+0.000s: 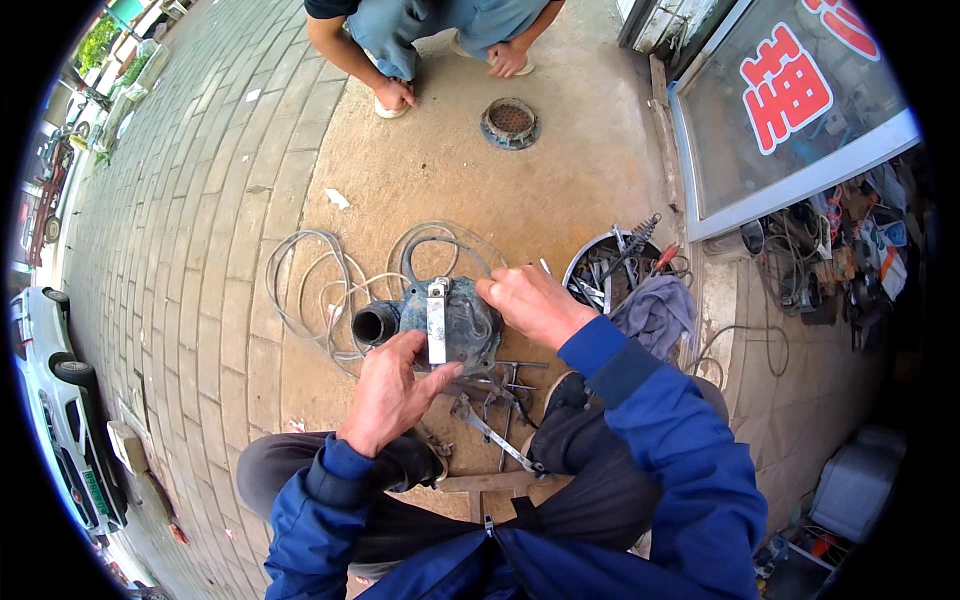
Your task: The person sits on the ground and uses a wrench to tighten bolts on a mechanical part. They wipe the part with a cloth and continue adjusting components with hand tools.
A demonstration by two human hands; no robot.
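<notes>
Head view, frame centre: left hand spread at lower left of metal housing; right hand curled upper right, pinch unclear. Best brace both sides.

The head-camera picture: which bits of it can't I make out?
All in the head view:
- Housing: its underside is turned away from the camera.
- Pipe mouth: its depth is lost in shadow.
- Right hand: its palm is hidden by the back of the hand.
- Bucket: its near side is covered by the rag.
- Other person: head cut off by the top edge.
- White car: partly cut off by the dark fisheye rim.
</notes>
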